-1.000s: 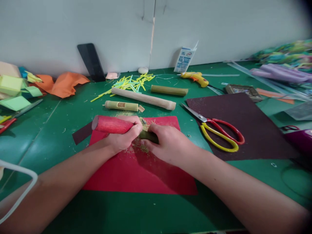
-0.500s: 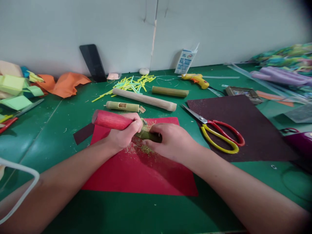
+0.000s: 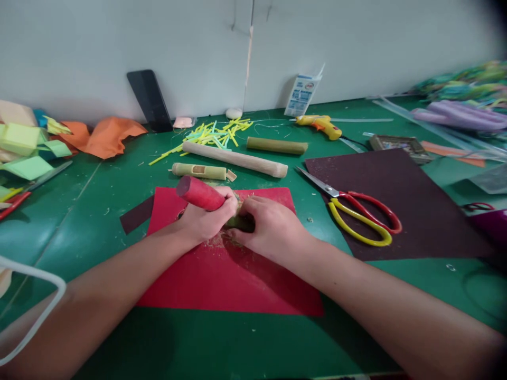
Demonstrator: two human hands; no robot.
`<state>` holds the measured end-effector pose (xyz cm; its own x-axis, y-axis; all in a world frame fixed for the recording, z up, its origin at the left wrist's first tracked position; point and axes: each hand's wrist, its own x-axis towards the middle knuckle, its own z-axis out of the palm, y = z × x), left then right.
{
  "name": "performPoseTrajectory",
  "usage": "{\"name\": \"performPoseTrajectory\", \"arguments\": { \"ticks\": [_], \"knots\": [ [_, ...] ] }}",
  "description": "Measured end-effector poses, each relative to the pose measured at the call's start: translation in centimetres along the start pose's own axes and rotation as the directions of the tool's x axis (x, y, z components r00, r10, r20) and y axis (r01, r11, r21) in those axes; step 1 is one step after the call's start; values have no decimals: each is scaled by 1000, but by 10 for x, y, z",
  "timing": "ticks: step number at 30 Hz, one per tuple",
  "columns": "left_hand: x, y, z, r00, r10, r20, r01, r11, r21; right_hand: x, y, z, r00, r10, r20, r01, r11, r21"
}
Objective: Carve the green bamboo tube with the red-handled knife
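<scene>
My left hand [image 3: 209,215] is wrapped round the thick red handle of a tool [image 3: 201,193]; its working end is hidden behind my fingers, against the bamboo. My right hand [image 3: 273,226] grips a short green bamboo piece [image 3: 242,224], holding it low over a red sheet [image 3: 222,279]. Shavings [image 3: 216,240] lie scattered around the bamboo. Just beyond my hands lies a pale bamboo tube [image 3: 200,170] with a rectangular opening cut in its side.
Scissors [image 3: 362,214] lie partly on a dark brown sheet [image 3: 380,179] at right. A pale stick [image 3: 237,157], another bamboo piece [image 3: 277,145], a yellow glue gun [image 3: 319,125], a carton [image 3: 303,95] and a leaning phone [image 3: 149,100] are farther back. Coloured paper [image 3: 24,140] sits at left.
The red handle has swung rightward and more upright, its end now pointing more toward me. My left hand has shifted slightly right, closer to my right hand, which keeps hold of the bamboo.
</scene>
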<state>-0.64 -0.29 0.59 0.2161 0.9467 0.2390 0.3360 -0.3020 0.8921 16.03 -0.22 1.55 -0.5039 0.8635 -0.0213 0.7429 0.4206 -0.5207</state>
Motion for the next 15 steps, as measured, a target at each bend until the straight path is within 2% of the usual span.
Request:
{"name": "performPoseTrajectory", "arguments": {
  "ticks": [8, 15],
  "knots": [
    [1, -6, -1, 1000, 14, 23, -12, 995, -101, 0, 5, 5, 999, -35, -21, 35, 999, 22],
    [2, -1, -2, 998, -30, 50, 34, 997, -69, 2, 7, 8, 997, -63, -52, 64, 998, 18]
  ]
}}
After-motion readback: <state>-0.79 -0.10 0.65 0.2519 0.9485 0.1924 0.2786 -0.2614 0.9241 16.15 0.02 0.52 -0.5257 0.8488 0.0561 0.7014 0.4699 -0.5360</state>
